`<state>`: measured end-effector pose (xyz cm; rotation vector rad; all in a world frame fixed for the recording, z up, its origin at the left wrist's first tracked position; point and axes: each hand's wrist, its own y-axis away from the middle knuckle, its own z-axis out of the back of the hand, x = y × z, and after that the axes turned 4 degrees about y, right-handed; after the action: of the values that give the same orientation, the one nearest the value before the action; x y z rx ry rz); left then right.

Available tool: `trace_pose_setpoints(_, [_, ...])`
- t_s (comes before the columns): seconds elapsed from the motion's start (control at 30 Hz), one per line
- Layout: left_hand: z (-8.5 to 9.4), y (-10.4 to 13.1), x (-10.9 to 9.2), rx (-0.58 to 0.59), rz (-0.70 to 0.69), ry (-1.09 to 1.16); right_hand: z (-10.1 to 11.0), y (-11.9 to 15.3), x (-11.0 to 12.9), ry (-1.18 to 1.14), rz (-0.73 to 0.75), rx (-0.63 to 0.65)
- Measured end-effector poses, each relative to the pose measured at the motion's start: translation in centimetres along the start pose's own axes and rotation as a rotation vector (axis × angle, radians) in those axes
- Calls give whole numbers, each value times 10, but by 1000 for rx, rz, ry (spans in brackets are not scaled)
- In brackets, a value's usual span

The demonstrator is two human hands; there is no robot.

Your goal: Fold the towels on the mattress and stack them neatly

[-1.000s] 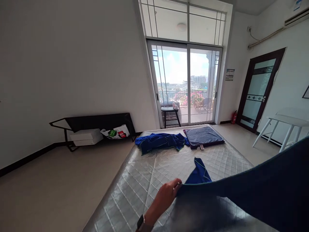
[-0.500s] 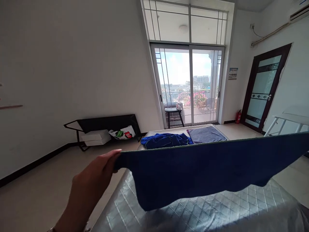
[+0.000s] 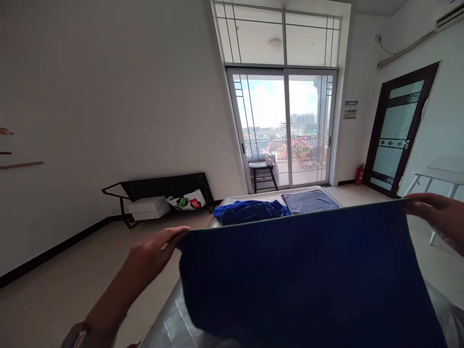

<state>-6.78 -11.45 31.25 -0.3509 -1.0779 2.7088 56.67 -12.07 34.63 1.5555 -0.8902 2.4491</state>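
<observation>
A dark blue towel [image 3: 300, 270] hangs stretched between my two hands above the bed. My left hand [image 3: 157, 246] pinches its upper left corner, thumb and fingers closed on the edge. At the upper right corner my right hand [image 3: 431, 208] grips the cloth, partly cut off by the frame's edge. The towel's lower part runs out of view at the bottom. Beyond it, a crumpled blue cloth [image 3: 252, 211] and a flat grey-blue towel [image 3: 311, 201] lie on the far end of the bed.
The silver quilted mattress [image 3: 174, 319] shows at the towel's lower left. A black low bench [image 3: 166, 186] with a white box [image 3: 147, 208] stands by the left wall. Ahead is a glass sliding door [image 3: 286, 130]; at right are a fire extinguisher [image 3: 359, 175] and a white table [image 3: 440, 176].
The towel has dropped open and now hangs much lower, covering more of the mattress. My right hand has come into view at its right corner; my left hand moved slightly right.
</observation>
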Motion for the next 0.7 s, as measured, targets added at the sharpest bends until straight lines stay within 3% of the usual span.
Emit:
trace_pose_setpoints(0.1, [-15,-32,2,199,85,27,-49,-30,-6,-177,-125,106])
trace_pose_setpoints(0.17, [-18,-52,2,249,146,23,-74,-43,-11,-252,-153,151])
trace_pose_setpoints(0.27, [-11,-74,0,139,193,25,-94,-58,-12,-321,-127,153])
trace_pose_setpoints(0.37, [1,-78,-4,-54,241,22,-97,-66,-8,-368,-51,100])
trace_pose_setpoints(0.5, [6,-40,-6,-240,233,-1,-86,-52,-12,-379,-11,78])
trace_pose_setpoints(0.6, [-5,20,-4,-308,202,-27,-77,-25,-34,-263,-62,107])
trace_pose_setpoints(0.7, [-30,90,0,-219,231,8,-74,8,-71,-90,-106,197])
